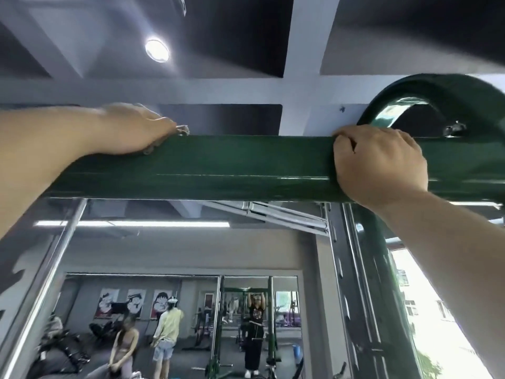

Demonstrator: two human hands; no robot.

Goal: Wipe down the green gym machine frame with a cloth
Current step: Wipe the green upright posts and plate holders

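A glossy green crossbeam (pixel 232 165) of the gym machine frame runs across the middle of the view, above head height. My left hand (pixel 131 129) lies on top of its left part, pressing a pale cloth (pixel 182 129) onto the beam; only a small edge of the cloth shows past my fingertips. My right hand (pixel 379 162) grips the beam further right, fingers curled over its top edge. A curved green bracket (pixel 437 91) rises from the beam just right of that hand.
A green upright (pixel 379 283) and chrome guide rods (pixel 352 269) drop from the beam at the right. A chrome bar (pixel 46 274) slants down at the left. Below, a mirror (pixel 175 310) shows several people and gym machines. White ceiling beams lie close above.
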